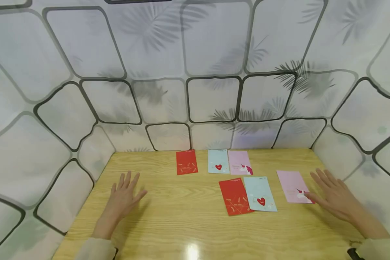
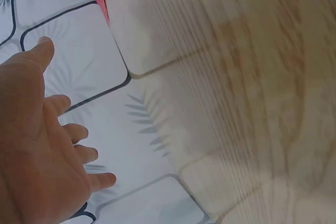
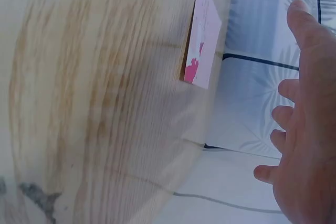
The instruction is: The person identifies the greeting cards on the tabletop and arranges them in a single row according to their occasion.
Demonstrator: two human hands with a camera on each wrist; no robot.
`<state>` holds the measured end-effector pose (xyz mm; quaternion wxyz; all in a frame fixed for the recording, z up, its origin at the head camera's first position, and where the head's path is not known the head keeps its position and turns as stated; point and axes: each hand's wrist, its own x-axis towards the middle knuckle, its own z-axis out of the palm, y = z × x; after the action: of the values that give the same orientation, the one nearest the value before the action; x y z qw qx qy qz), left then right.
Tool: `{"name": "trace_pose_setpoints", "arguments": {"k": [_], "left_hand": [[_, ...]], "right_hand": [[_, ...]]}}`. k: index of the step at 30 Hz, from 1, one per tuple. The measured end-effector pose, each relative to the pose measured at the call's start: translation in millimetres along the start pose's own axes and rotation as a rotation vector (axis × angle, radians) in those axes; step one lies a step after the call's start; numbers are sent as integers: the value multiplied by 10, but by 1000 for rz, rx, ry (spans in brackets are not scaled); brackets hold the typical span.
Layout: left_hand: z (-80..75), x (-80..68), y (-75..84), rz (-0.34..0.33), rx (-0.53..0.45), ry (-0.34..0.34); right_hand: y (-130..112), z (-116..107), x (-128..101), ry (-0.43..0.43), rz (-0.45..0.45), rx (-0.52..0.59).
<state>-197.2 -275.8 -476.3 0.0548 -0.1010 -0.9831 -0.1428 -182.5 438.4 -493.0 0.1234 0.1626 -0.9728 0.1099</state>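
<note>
My left hand (image 1: 122,198) hovers over the left side of the wooden table, fingers spread, holding nothing. On the right, my right hand (image 1: 336,200) is likewise spread and holds nothing; its thumb overlaps the corner of a pink unicorn card (image 1: 290,184) in the head view. The right wrist view shows that hand apart from the pink card (image 3: 202,40). Left of it, a light blue heart card (image 1: 258,187) overlaps the edge of a red card (image 1: 234,195). Farther back lie another red card (image 1: 186,160), a light blue card (image 1: 217,159) and a pink card (image 1: 239,159).
The wooden table (image 1: 169,231) carries all the cards. A patterned white cloth wall (image 1: 211,99) rises behind it, with similar walls on the left (image 1: 22,155) and right (image 1: 373,119). The back row of cards lies near the rear wall.
</note>
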Motion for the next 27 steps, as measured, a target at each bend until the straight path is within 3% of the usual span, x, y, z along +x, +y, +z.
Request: {"name": "trace_pose_setpoints", "arguments": {"k": [7, 13, 27], "left_hand": [[60, 66, 145, 24, -28, -11], [151, 120, 318, 50, -48, -7], [397, 272, 701, 100, -109, -40]], "right_hand": [[-154, -34, 54, -26, 5, 76], [-275, -8, 113, -16, -16, 50], [-594, 122, 255, -53, -23, 145]]}}
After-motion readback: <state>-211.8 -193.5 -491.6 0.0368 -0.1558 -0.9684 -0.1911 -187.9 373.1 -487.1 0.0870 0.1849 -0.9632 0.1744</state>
